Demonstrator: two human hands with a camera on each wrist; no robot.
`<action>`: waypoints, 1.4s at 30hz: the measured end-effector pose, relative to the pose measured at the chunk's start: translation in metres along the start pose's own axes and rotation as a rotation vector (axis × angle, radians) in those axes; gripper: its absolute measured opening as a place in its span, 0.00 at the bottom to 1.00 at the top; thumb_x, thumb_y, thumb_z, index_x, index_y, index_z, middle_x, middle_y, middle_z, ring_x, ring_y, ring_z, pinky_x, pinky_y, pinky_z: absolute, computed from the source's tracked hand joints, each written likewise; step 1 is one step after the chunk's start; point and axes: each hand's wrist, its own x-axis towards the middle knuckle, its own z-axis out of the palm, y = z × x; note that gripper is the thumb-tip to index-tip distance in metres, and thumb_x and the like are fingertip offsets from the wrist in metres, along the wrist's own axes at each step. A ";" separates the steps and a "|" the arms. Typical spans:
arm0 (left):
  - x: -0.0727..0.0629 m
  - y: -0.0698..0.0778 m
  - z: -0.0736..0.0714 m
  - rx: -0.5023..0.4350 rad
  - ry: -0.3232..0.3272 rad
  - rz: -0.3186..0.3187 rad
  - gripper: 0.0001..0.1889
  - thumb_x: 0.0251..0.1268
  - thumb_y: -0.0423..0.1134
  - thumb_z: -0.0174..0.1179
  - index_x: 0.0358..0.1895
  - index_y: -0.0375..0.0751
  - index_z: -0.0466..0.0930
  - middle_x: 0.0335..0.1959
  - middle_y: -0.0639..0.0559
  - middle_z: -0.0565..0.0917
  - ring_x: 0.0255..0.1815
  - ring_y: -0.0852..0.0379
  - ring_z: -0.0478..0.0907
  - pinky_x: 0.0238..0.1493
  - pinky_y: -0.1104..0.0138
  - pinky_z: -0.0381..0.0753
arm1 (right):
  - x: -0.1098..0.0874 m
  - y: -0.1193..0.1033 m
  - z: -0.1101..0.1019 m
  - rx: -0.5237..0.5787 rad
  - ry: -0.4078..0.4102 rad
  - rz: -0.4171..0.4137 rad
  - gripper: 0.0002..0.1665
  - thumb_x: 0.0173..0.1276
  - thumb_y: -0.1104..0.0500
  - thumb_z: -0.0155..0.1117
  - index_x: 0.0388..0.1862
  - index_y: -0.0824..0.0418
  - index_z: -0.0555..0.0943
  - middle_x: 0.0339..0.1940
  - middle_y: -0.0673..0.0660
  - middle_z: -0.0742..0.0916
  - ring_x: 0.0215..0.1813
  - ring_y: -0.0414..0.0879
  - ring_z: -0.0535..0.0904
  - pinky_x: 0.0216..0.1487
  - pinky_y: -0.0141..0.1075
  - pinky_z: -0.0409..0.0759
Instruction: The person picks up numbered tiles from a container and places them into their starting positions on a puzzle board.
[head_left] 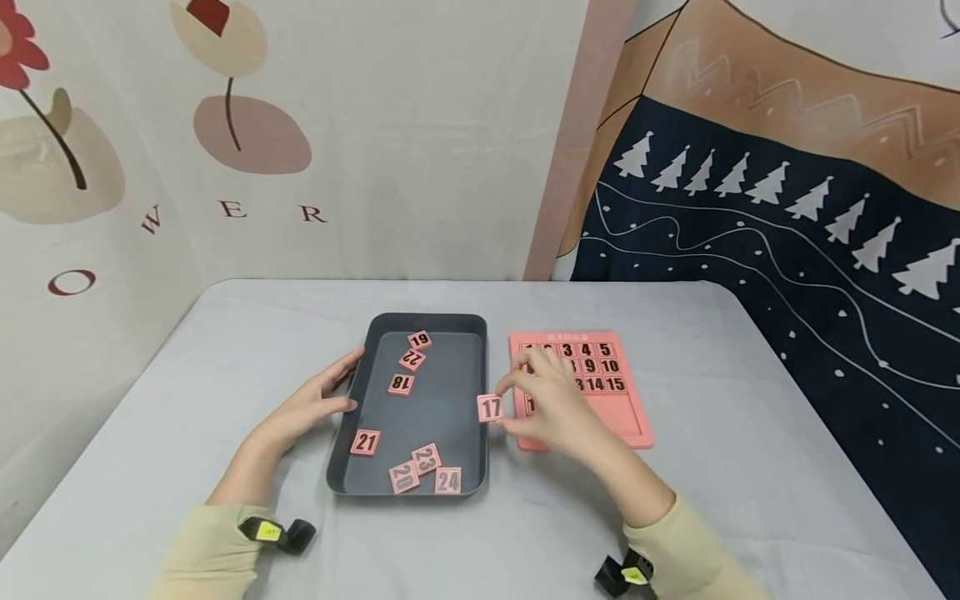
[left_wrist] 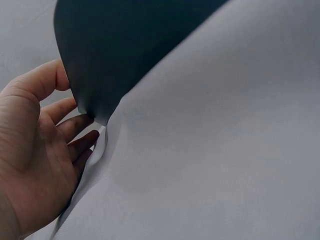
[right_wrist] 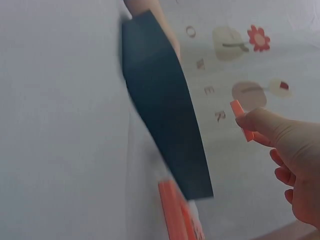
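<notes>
In the head view my right hand (head_left: 553, 402) pinches a pink number tile marked 17 (head_left: 490, 407) between thumb and fingertips. The tile is held above the gap between a dark grey tray (head_left: 442, 408) and a pink number board (head_left: 626, 417); the right wrist view shows this tile (right_wrist: 242, 120) edge-on. Rows of numbered tiles fill the board's upper part, and my hand hides some of them. Against the tray's left side rests my left hand (head_left: 311, 406), its thumb and fingers extended and touching the wall. The left wrist view shows those fingers (left_wrist: 75, 125) at the tray's edge.
Several loose number tiles lie in the tray, among them 19 (head_left: 419, 339), 21 (head_left: 365, 442) and 24 (head_left: 448, 481). A white cloth (head_left: 300, 317) covers the table. Patterned curtains (head_left: 420, 142) hang behind it and to the right.
</notes>
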 end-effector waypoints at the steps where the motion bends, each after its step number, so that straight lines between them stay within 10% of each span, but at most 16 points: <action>1: 0.000 0.000 0.000 -0.001 -0.002 0.003 0.42 0.60 0.31 0.58 0.77 0.41 0.47 0.76 0.39 0.48 0.75 0.39 0.41 0.68 0.40 0.39 | -0.002 0.005 -0.001 0.001 0.008 0.002 0.18 0.43 0.57 0.80 0.34 0.50 0.83 0.43 0.48 0.74 0.49 0.49 0.66 0.56 0.50 0.61; 20: 0.001 -0.002 0.000 0.000 0.001 0.009 0.42 0.60 0.30 0.58 0.77 0.41 0.48 0.76 0.39 0.48 0.75 0.39 0.41 0.68 0.41 0.39 | -0.037 0.078 -0.024 -0.017 -0.025 0.167 0.17 0.43 0.58 0.78 0.35 0.53 0.84 0.46 0.54 0.77 0.52 0.50 0.65 0.53 0.47 0.58; 42: -0.001 -0.001 0.001 -0.010 -0.002 0.003 0.42 0.61 0.31 0.58 0.77 0.42 0.48 0.76 0.41 0.48 0.75 0.40 0.40 0.68 0.41 0.38 | -0.044 0.093 -0.008 -0.043 -0.065 0.178 0.17 0.43 0.54 0.80 0.34 0.51 0.85 0.45 0.53 0.78 0.51 0.51 0.67 0.50 0.47 0.59</action>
